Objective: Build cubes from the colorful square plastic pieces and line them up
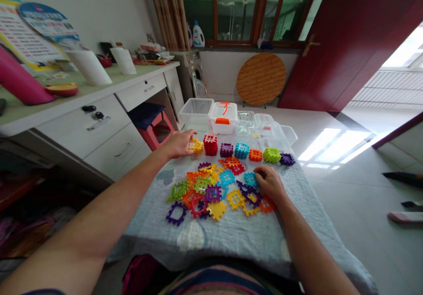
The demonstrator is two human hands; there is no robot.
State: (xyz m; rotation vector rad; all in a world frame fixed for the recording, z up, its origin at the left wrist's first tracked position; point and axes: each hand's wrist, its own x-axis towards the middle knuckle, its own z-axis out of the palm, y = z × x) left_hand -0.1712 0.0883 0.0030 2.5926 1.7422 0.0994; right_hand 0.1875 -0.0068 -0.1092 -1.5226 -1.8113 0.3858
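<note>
My left hand (181, 144) is at the back left of the cloth, fingers and thumb closed around a small stack of yellow interlocking building tiles (197, 146). My right hand (270, 181) pinches a light-blue building tile (250, 179) at the right side of the loose pile. Mixed notched tiles lie there, among them a purple tile (213, 193), a green tile (179, 191) and a dark-purple frame tile (176, 213). Behind them stands a row of stacks sorted by colour: a tall red stack (210, 145), a purple stack (226, 149), a blue stack (242, 150), an orange stack (255, 155) and a green stack (271, 155).
Clear plastic boxes (196, 108) and a lidded box with orange latches (224, 118) stand along the table's far edge. A patterned cloth (148, 218) covers the table. To the left are a white desk (102, 125) and a pink stool (155, 132).
</note>
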